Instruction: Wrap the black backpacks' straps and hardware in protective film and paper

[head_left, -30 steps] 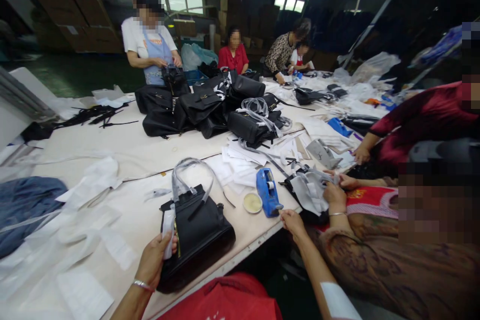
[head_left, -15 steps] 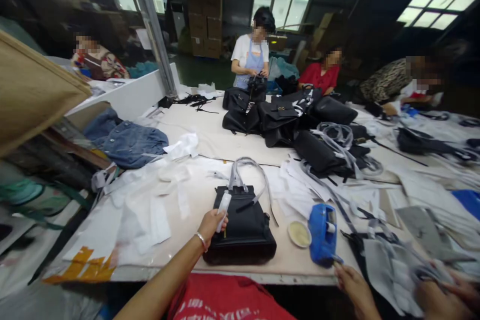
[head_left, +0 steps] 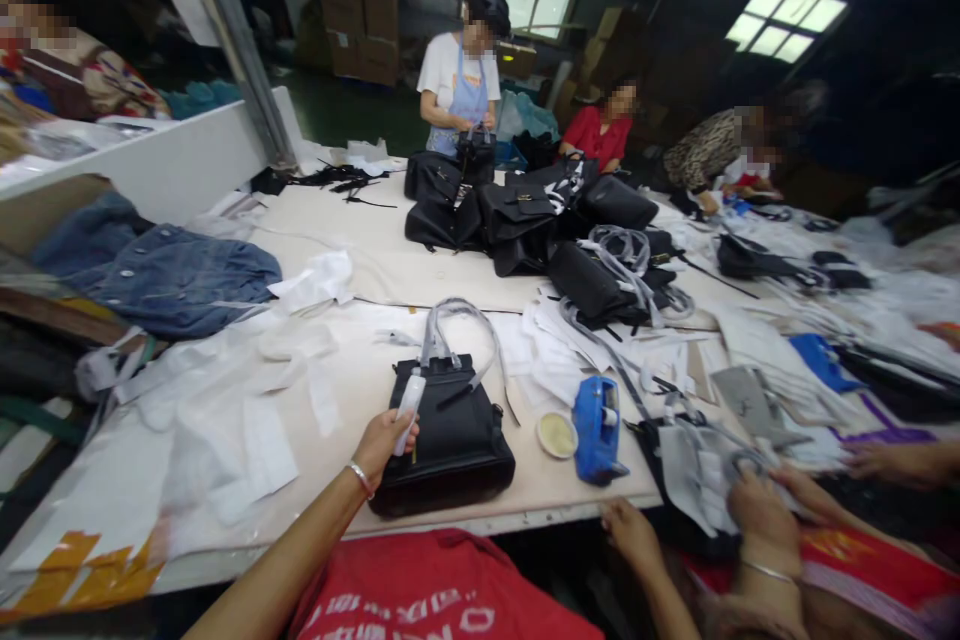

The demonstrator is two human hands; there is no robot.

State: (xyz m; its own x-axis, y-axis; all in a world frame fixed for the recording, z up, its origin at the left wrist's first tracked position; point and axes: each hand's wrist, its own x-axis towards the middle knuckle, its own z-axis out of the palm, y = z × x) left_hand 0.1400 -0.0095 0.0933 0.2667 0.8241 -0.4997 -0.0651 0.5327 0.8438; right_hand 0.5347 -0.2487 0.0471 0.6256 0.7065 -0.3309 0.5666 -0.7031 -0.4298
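A black handbag point(head_left: 457, 460) lies on the table in front of me. Its handles point(head_left: 439, 320) are wrapped in clear plastic and loop up over its far end. On the bag's left side, my left hand point(head_left: 382, 445) is closed around a whitish plastic-wrapped strap point(head_left: 410, 395). A small gold-coloured piece shows just below those fingers. My right hand point(head_left: 634, 532) is at the table's front edge, close below a blue tape dispenser point(head_left: 596, 430). Its fingers are curled together, and what they hold, if anything, is too small to see. A round pale-yellow disc point(head_left: 556, 435) sits left of the dispenser.
Black bags point(head_left: 517, 215) are heaped across the table. White sheets point(head_left: 255, 440) and a denim garment point(head_left: 172, 270) lie to the left. At right, a co-worker's hands point(head_left: 765, 510) handle plastic-wrapped pieces close to my right arm. Other people stand or sit behind the table.
The camera has turned right, so the scene sits further left. My right hand has come away from the dispenser's front end. My left hand keeps its hold on the strap.
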